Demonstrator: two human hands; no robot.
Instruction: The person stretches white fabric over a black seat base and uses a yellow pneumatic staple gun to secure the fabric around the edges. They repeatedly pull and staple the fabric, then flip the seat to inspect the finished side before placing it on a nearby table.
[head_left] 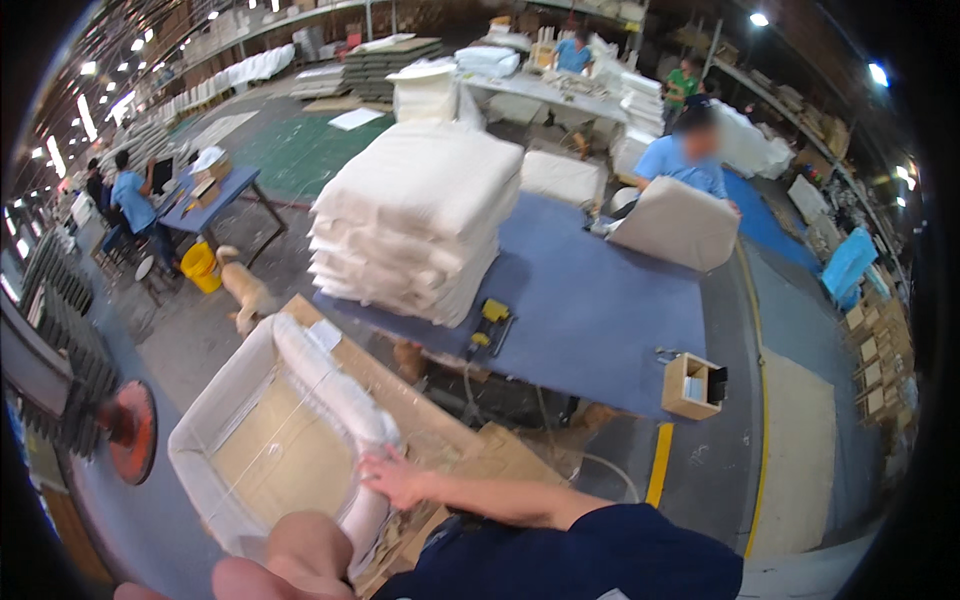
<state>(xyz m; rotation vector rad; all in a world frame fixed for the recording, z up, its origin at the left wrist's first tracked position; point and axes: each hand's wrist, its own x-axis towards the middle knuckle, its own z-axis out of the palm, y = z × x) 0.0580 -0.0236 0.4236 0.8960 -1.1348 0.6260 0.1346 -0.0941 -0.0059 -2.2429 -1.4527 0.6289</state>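
Note:
A white fabric-covered padded frame [372, 418] lies tilted in front of me at the lower left. Its rim is thick and rounded, and a tan panel with thin pale cords across it shows inside. My right hand [395, 478] rests on the frame's near right corner, fingers spread over the fabric. Bare skin shows along the lower left edge over the frame's near side, but no fingers can be made out there. My left hand cannot be seen.
Beyond the frame, a blue-topped table [590, 290] holds a tall stack of white padded pieces [420, 190], a yellow-black power tool [490, 325] and a small wooden box [690, 388]. Across it, a co-worker [690, 150] handles a pale panel [680, 222]. A tan dog [247, 290] stands left.

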